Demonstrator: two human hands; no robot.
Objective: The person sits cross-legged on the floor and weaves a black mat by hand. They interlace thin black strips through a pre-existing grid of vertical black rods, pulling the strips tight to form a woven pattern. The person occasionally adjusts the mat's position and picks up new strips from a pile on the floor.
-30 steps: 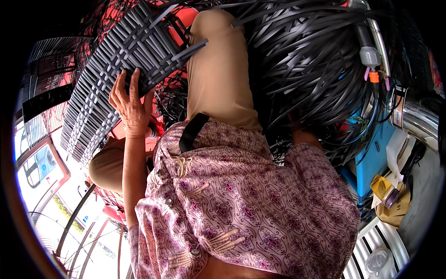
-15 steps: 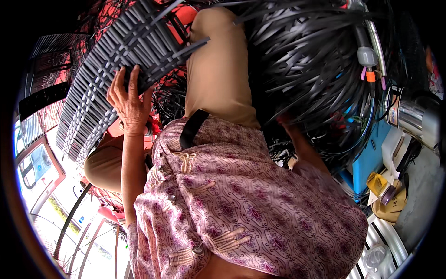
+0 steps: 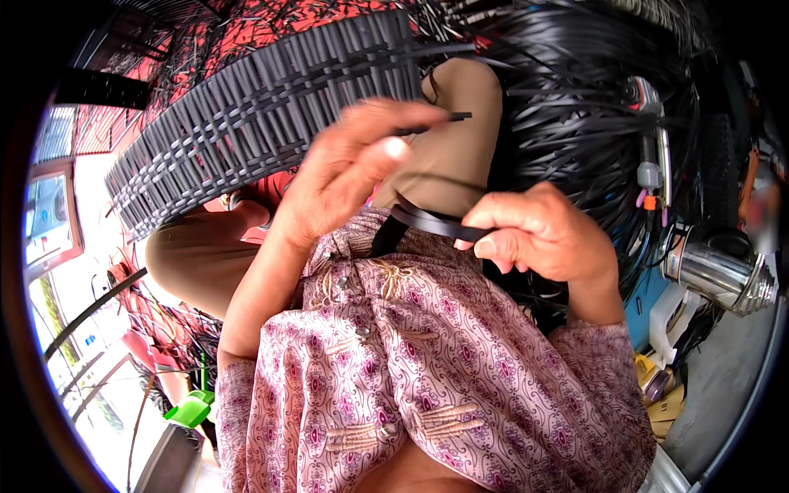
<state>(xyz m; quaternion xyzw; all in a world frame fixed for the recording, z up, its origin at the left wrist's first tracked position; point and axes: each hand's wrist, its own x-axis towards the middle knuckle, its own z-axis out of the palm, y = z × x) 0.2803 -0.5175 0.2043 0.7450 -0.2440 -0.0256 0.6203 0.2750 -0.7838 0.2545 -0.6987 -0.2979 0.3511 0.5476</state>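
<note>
My right hand (image 3: 546,234) pinches a flat black strip (image 3: 427,220) between thumb and fingers above my lap. The strip curves from there toward my left palm. My left hand (image 3: 341,168) is raised to the left of it, its fingers smeared by motion. A short dark strip end sticks out past its fingertips, and the fingers appear closed on it. Whether both hands hold one strip, I cannot tell. Behind my left hand, a curved woven panel (image 3: 255,107) of dark grey rods and strips leans across my legs.
A large bundle of loose black strips (image 3: 559,99) lies to the right of my knee (image 3: 452,156). Beyond it are a tool with a grey collar (image 3: 648,174) and a shiny metal cylinder (image 3: 715,271). A green plastic object (image 3: 191,408) sits at lower left. Strip scraps cover the red floor.
My left hand has left the woven panel and moved right. My right hand has come up from beside the bundle with a black strip. The panel now lies flatter and further right.
</note>
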